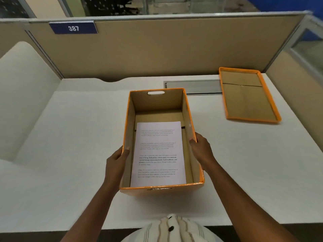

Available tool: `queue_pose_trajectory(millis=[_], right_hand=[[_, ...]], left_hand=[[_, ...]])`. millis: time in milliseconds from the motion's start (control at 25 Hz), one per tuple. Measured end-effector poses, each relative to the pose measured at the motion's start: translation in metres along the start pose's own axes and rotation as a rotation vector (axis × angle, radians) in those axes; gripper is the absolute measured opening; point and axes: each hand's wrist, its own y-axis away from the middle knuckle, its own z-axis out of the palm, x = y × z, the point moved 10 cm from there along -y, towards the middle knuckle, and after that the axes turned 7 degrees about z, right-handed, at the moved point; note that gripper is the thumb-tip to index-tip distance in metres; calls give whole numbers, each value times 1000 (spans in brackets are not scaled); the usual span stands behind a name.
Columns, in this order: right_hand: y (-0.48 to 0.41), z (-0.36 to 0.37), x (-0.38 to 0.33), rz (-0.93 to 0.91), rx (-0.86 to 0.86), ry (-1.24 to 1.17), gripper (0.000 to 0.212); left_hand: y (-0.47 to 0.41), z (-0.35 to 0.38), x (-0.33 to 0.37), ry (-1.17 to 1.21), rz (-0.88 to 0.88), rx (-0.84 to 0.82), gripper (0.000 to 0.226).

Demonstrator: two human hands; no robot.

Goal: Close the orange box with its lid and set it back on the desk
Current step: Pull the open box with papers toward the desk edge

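Note:
An orange box (130,116) with brown cardboard inside stands open at the middle of the white desk (78,137). A printed sheet of paper (159,154) lies flat on its bottom. My left hand (116,165) grips the box's left wall, thumb over the rim. My right hand (202,151) grips the right wall the same way. The orange lid (248,95) lies upside down on the desk at the back right, apart from the box.
A metal cable flap (192,87) is set into the desk behind the box, next to the lid. Beige partition walls (157,49) close the desk at the back and both sides. A blue sign (73,28) reads 387.

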Motion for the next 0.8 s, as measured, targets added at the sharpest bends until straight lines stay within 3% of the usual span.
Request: queue_pose_trajectory(millis=[280,640,800], right_hand=[[-4,-8,26,23,-40,-35,43],[-14,-19,39,22,-12,-15,47],[-16,-18,42,27,-8,-26,48]], left_hand=[[12,20,-8,-69,-3,18,26],[11,37,-12,-112,-12,34,12],[11,36,-16,-194,-24,28,36]])
